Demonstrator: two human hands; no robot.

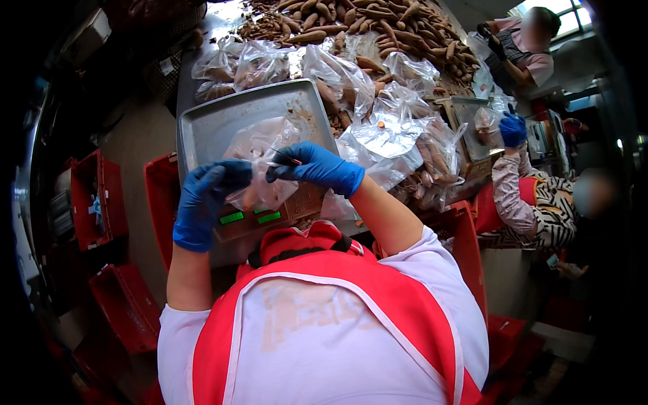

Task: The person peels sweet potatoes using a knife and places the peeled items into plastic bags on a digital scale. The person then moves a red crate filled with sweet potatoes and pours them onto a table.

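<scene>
A clear plastic bag (268, 136) with sweet potatoes inside rests over the front of a metal weighing pan (202, 126). My left hand (205, 197), in a blue glove, grips the bag's gathered plastic from the left side. From the right, my gloved right hand (319, 167) pinches the bag's neck between thumb and fingers. A thin dark strand, perhaps a tie, shows at the right fingertips. Below the bag, the scale's front panel (298, 202) has lit green displays, partly covered by the bag.
Filled plastic bags (263, 63) stand behind the pan, and more bags (438, 152) crowd its right. Loose sweet potatoes (405, 30) are heaped at the table's far end. Red crates (126, 309) sit on the floor at left. Two co-workers (552, 202) (516, 50) are at the right.
</scene>
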